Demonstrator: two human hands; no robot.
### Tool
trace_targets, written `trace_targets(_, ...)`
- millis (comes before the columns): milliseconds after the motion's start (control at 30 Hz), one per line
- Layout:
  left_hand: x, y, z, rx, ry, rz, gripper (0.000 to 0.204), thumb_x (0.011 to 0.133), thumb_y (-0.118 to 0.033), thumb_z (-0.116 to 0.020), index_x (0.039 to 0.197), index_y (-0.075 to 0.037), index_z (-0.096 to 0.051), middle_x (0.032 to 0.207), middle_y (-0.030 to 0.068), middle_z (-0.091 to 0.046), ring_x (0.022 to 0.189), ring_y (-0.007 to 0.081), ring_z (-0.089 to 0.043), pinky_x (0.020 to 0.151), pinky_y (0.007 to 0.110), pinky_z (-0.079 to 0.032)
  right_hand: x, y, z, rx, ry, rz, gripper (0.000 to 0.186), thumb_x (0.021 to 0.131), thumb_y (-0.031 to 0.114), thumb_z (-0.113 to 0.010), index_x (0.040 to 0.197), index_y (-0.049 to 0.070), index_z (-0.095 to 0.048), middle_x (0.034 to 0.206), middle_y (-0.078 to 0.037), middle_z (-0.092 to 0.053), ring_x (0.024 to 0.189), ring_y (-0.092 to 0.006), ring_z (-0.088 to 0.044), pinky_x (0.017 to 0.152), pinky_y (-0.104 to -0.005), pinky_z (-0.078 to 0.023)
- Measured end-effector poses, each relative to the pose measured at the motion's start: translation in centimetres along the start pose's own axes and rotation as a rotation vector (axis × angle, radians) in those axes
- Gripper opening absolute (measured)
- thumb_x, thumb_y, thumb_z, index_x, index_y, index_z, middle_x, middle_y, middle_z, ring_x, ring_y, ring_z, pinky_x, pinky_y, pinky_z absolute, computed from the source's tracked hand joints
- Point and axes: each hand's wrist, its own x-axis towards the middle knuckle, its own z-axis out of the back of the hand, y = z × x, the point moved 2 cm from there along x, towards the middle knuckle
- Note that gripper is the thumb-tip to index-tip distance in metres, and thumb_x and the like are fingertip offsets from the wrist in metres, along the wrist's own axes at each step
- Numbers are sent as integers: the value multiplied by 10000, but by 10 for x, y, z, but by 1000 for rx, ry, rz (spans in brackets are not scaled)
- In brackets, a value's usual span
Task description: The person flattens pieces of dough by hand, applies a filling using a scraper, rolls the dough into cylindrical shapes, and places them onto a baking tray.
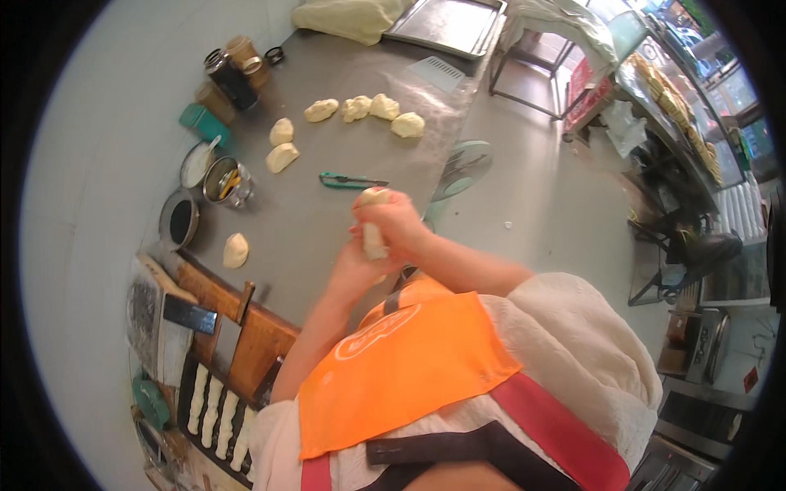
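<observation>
My left hand (358, 259) and my right hand (392, 219) are closed together around a pale, elongated piece of dough (374, 237), over the near edge of the grey worktop (319, 221). Just above them lies a thin green-and-dark tool (352, 180). Several dough lumps (408, 124) sit in a loose arc across the worktop, and a single lump (236, 250) lies left of my hands.
Metal containers (229, 180), a dark bottle (232, 80) and a teal box (205, 123) line the left. Below are a wooden board (266, 344) with blades and a black tray (214, 445) of dough strips. A metal tray (442, 24) lies at the back; racks stand right.
</observation>
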Motion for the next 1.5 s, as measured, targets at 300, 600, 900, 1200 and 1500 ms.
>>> trace_targets(300,29,-22,-55,-203,330,-174,359,772,-95,-737,1100,-17,-613,1034,100,-677,849,198,-690,691,339,-545,-23,62,54,-5,5,69,801,871,95,-788,1517,-6,-325,1068,-120,-699,899,-210,-672,807,-344,-569)
trace_targets(600,52,-21,-97,-369,457,121,177,765,19,-655,928,-23,-602,775,54,-593,602,145,-569,503,275,-418,-73,74,116,38,-51,208,612,907,310,-760,1382,14,-513,1275,-93,-638,1122,-173,-610,1018,-364,-466)
trace_targets(900,42,-32,-137,-4,525,-14,305,743,-62,-728,1031,-5,-644,841,60,-653,688,144,-651,519,280,-458,-108,60,117,22,-256,289,269,836,26,-712,1085,-1,-614,956,-113,-700,854,-215,-720,770,-351,-580)
trace_targets(1200,29,-36,-160,-65,731,-42,317,802,-93,-741,1088,-1,-640,899,57,-679,783,168,-692,591,301,-528,-134,77,128,61,-344,401,350,872,67,-704,1190,25,-564,869,-56,-622,672,-151,-626,581,-319,-528)
trace_targets(1500,19,-37,-174,-86,749,160,189,781,-122,-771,819,-44,-604,701,19,-600,563,117,-543,501,273,-378,-154,82,140,233,-357,469,306,861,78,-687,1141,18,-581,827,-49,-597,728,-168,-606,643,-328,-505)
